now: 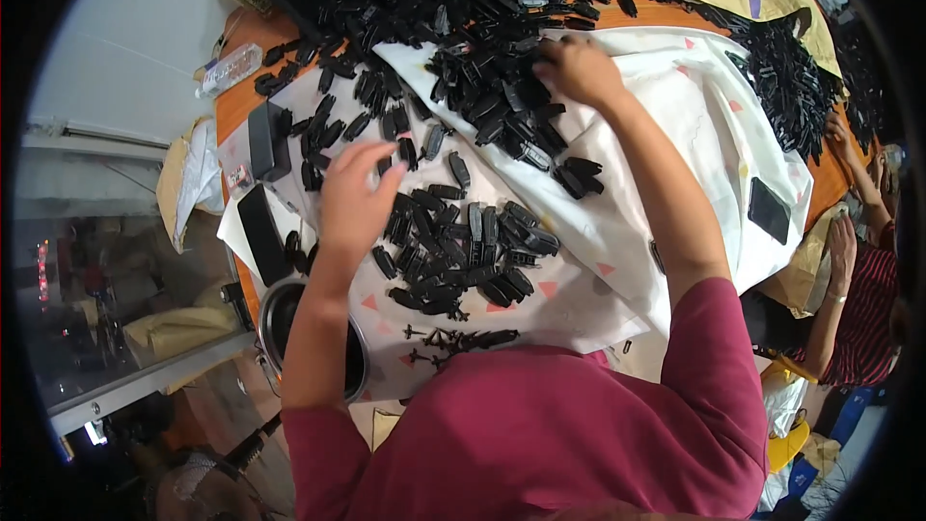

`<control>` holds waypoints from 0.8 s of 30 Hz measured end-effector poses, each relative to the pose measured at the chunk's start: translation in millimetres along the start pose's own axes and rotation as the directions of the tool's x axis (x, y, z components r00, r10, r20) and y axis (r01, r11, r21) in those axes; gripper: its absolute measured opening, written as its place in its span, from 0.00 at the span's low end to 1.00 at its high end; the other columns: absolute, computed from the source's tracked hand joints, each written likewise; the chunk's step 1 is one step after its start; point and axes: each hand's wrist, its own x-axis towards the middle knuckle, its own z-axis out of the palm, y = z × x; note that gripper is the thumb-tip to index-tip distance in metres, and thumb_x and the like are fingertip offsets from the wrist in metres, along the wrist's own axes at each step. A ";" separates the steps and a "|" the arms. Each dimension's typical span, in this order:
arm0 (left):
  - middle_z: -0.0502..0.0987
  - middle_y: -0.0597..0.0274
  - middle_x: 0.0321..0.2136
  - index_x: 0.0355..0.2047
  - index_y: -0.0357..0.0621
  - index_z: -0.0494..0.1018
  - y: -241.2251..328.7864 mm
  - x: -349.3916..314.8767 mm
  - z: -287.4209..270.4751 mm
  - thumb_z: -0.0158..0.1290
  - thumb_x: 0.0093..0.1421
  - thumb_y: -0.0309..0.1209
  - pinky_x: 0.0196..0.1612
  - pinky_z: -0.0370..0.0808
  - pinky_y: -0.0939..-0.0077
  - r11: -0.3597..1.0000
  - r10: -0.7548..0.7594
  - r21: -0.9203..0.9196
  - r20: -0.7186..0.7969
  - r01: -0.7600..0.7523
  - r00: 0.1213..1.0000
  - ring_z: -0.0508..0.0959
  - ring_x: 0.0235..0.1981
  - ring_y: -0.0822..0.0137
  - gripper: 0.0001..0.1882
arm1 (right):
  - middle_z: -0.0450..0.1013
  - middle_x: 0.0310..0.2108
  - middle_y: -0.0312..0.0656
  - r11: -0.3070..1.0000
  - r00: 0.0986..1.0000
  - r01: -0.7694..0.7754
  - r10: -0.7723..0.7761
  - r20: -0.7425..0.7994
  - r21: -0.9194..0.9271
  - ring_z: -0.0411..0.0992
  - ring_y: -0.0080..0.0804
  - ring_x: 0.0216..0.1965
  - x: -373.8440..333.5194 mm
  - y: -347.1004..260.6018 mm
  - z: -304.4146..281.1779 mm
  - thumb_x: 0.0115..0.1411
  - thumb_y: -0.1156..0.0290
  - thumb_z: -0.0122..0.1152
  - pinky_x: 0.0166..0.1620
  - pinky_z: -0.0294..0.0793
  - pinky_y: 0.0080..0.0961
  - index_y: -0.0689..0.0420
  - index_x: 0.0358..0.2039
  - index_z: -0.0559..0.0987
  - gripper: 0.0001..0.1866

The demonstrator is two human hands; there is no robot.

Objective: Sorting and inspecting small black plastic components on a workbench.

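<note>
My left hand (359, 198) is over the left part of the cloth, its thumb and fingers apart, with small black plastic parts (407, 152) lying just beyond the fingertips. Stretched farther out, my right hand (584, 72) reaches the right edge of a large heap of similar black parts (502, 87). Its fingers curl down onto a black plastic part at the heap; the fingertips are partly hidden. Between my arms lies a smaller group of oblong black parts (453, 246). Thin branched black pieces (444, 342) sit at the near edge, close to my shirt.
A black box (268, 140), a plastic bottle (231, 70) and a dark flat object (258, 232) line the left side. A round metal pot (280, 314) stands below them. A phone (769, 210) rests on the white cloth (694, 125) at right. Another person's arms (839, 260) are at far right.
</note>
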 end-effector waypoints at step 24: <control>0.74 0.57 0.30 0.40 0.38 0.61 -9.7 41.9 31.7 0.44 0.58 0.26 0.26 0.69 0.83 0.536 -0.456 -0.661 0.296 0.525 0.839 0.76 0.24 0.70 0.10 | 0.67 0.45 0.42 0.956 0.962 0.242 -0.259 0.090 0.166 0.64 0.42 0.46 -19.4 -52.6 -2.2 0.51 0.64 0.55 0.45 0.65 0.42 0.51 0.41 0.75 0.16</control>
